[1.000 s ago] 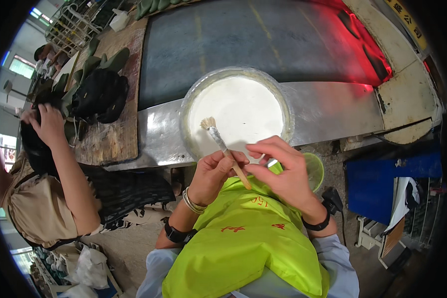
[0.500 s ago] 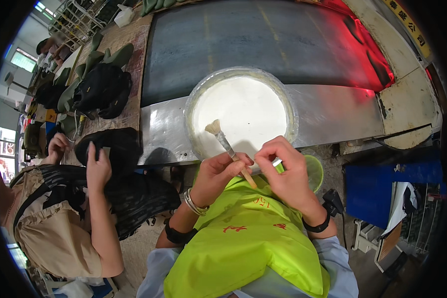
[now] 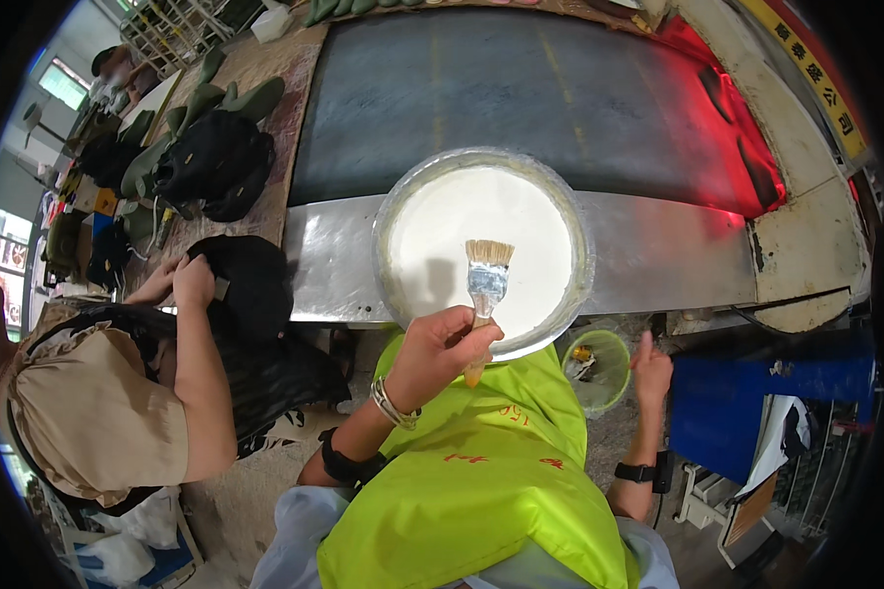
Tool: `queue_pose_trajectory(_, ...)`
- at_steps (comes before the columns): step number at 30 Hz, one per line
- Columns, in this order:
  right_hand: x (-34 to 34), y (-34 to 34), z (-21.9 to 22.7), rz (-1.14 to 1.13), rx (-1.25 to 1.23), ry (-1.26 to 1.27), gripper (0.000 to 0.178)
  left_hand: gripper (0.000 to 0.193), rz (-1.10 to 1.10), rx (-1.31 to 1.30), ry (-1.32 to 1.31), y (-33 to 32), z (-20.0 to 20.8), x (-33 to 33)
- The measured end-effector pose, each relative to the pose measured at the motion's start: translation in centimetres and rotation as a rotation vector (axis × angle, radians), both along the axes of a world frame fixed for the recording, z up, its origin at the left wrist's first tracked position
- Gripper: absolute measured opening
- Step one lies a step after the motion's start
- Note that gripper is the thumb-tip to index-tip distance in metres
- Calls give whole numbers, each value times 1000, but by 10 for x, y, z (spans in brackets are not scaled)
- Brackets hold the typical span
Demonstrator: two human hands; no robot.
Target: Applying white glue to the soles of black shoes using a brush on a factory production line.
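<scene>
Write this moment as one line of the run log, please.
left hand: holds paintbrush over basin | basin: white contents | right hand: near green bin, no held item visible

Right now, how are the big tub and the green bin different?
The tub looks much wider than the bin. The tub has a pale rim; the bin's is bright green. The tub holds smooth white stuff, while the bin has small bits inside. The tub sits up on the ledge; the bin is lower down. Both are round and open on top.
</scene>
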State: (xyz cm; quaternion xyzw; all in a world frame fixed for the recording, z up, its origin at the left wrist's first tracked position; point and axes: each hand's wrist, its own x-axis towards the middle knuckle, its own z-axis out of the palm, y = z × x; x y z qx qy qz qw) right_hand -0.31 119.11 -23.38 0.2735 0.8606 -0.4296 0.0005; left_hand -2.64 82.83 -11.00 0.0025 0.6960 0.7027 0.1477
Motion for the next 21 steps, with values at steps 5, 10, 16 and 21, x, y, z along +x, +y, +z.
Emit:
queue_pose_trajectory(5,29,13,-43,110,824,-209,37,14,-33,68,-97,-1,15,1)
queue_pose_trajectory(10,33,10,-23,240,1011,-19,31,22,-13,182,-70,3,10,2)
queue_pose_trajectory(16,-4,-28,47,180,679,-105,21,28,-8,226,-164,6,15,2)
queue_pose_trajectory(21,-30,-82,92,163,182,436,12,25,12,230,-132,7,11,3)
